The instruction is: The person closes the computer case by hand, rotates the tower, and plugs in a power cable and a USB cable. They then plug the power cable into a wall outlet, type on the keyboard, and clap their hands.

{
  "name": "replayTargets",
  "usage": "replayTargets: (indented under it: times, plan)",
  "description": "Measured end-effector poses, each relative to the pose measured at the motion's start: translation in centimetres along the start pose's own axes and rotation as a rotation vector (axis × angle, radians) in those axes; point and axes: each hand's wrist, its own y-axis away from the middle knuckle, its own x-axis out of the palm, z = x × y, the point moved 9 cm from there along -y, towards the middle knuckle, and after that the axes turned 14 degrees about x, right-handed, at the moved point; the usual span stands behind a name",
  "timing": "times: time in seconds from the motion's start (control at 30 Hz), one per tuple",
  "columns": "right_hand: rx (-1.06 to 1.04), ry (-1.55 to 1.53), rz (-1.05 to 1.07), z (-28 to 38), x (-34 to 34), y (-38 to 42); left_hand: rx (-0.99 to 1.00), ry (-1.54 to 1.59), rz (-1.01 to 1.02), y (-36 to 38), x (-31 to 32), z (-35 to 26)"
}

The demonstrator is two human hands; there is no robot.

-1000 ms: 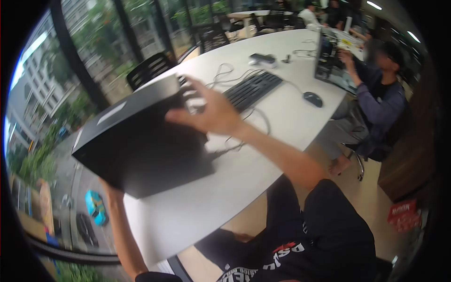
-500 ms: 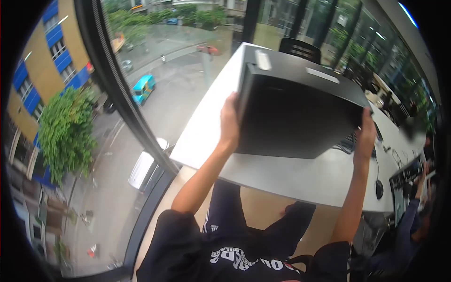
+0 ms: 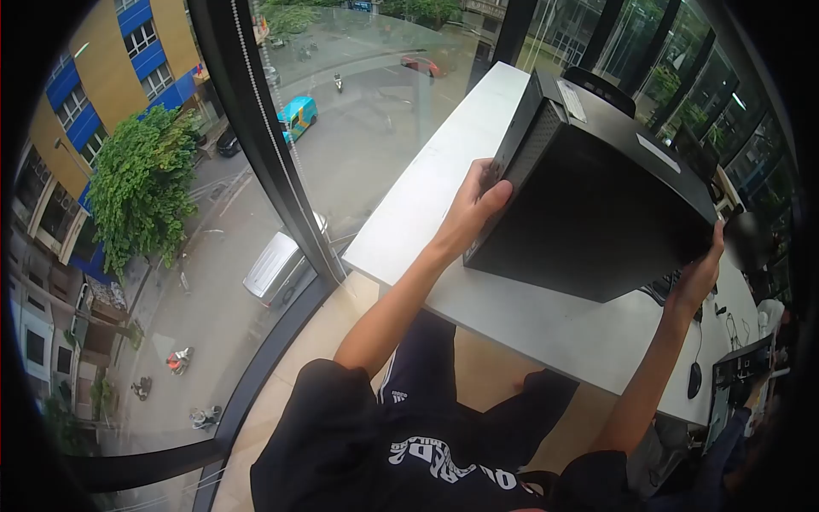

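A large black box-shaped computer case [image 3: 597,196] is tilted over the white desk [image 3: 529,316], its lower corner near the desktop. Pale labels show on its upper side. My left hand [image 3: 479,200] is closed on the left edge of the case, thumb over the front. On the opposite edge, my right hand [image 3: 701,271] grips the case near its right corner. Whether the case rests on the desk cannot be made out.
A black mouse [image 3: 694,381] and part of a keyboard [image 3: 661,288] are on the desk at the right. A black chair [image 3: 601,90] stands behind. A co-worker's sleeve [image 3: 725,448] shows at lower right. Tall windows line the left.
The view has shifted, so most things appear further right. The case has turned, showing more of its left side. My left hand now has its thumb over the edge.
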Motion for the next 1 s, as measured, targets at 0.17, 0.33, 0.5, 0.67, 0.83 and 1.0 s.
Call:
replayTargets:
  times: [0.17, 0.33, 0.5, 0.67, 0.83, 1.0]
  plan:
    - [-0.045, -0.035, -0.061, -0.1, 0.6, 0.1, -0.015, -0.07, 0.053, 0.1, -0.8, 1.0]
    - [-0.051, -0.114, -0.115, 0.0, 2.4, -1.0, 0.002, -0.084, -0.089, 0.0, 0.0, -0.3]
    - [-0.145, -0.161, -0.104, 2.0, 6.8, -2.9, 0.124, -0.121, -0.265, 4.1, -0.6, -2.3]
    - [-0.282, 0.03, 0.095, 0.5, 12.6, -7.5, 0.215, -0.348, -0.414, 9.8, 1.4, -6.2]
    - [-0.308, -0.044, 0.333, -2.3, 17.8, -9.1, 0.357, -0.366, -0.419, 11.7, 4.5, -7.5]
    - [-0.126, -0.118, 0.373, -3.8, 20.7, -9.8, 0.289, -0.421, -0.451, 11.4, 5.5, -7.4]
